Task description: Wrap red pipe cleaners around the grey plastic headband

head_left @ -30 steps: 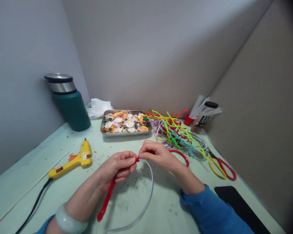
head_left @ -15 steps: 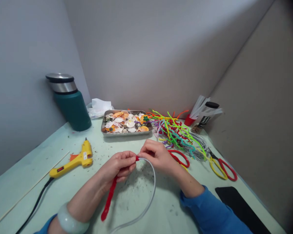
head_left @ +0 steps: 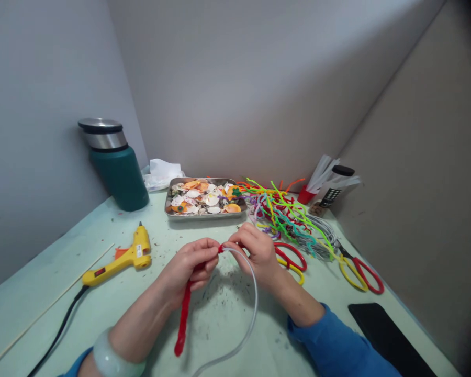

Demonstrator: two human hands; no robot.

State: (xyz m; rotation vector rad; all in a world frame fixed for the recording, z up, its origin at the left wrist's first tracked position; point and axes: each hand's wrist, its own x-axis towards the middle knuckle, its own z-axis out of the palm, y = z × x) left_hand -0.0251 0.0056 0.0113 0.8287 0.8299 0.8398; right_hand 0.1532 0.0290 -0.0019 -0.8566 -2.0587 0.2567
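Note:
My left hand (head_left: 198,262) is closed in a pinch around a red fuzzy pipe cleaner piece (head_left: 183,317). One end of it hangs below my palm, and a bit of red shows at the fingertips. From that red tip a pale grey wire (head_left: 255,298) runs right and bends down in a wide loop toward the bottom edge. My right hand (head_left: 255,251) is closed on the wire right beside the red tip, thumb and fingers nearly meeting my left fingertips. Fingers partly hide the join between wire and red piece.
A yellow glue gun (head_left: 121,262) and a thin stick (head_left: 51,309) lie left. Behind stand a green bottle (head_left: 120,178) and a tray (head_left: 206,217) of shells. To the right are pipe cleaners (head_left: 290,209), scissors (head_left: 363,275), a jar (head_left: 332,191) and a black flat object (head_left: 388,335).
The red piece's hanging end has swung right and hangs more upright. The wire loop has shifted right. My right hand has turned slightly, its fingers still at the join.

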